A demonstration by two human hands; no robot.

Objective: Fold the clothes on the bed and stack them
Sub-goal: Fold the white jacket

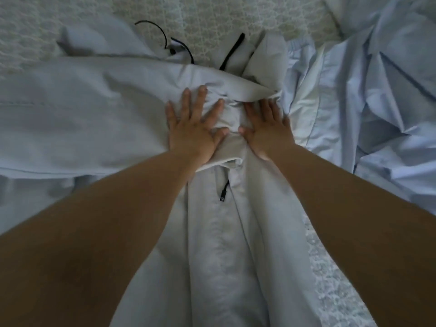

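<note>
— Well, count first: what's on the bed (236, 22)?

— Two hands, both flat. Left hand (195, 128) and right hand (267, 131) press side by side on a pale grey garment (231, 232), fingers straight and spread, gripping nothing. Two black drawstrings (230, 51) trail from its far end; one black zipper pull (223, 197) lies below the hands. A second pale cloth (77, 119) spreads left, and a light blue crumpled one (368, 95) lies right.

— Edges, room?

— Garment runs lengthwise down the middle, near end cut off at the bottom edge. Patterned bedcover is bare along the top and in a strip at lower right. The neighbouring cloths touch or overlap the grey one on both sides.

— Hard to read?

— Right fingertips sit under a raised fold. Forearms hide the garment's flanks. Cannot tell what kind of garments the side cloths are.
</note>
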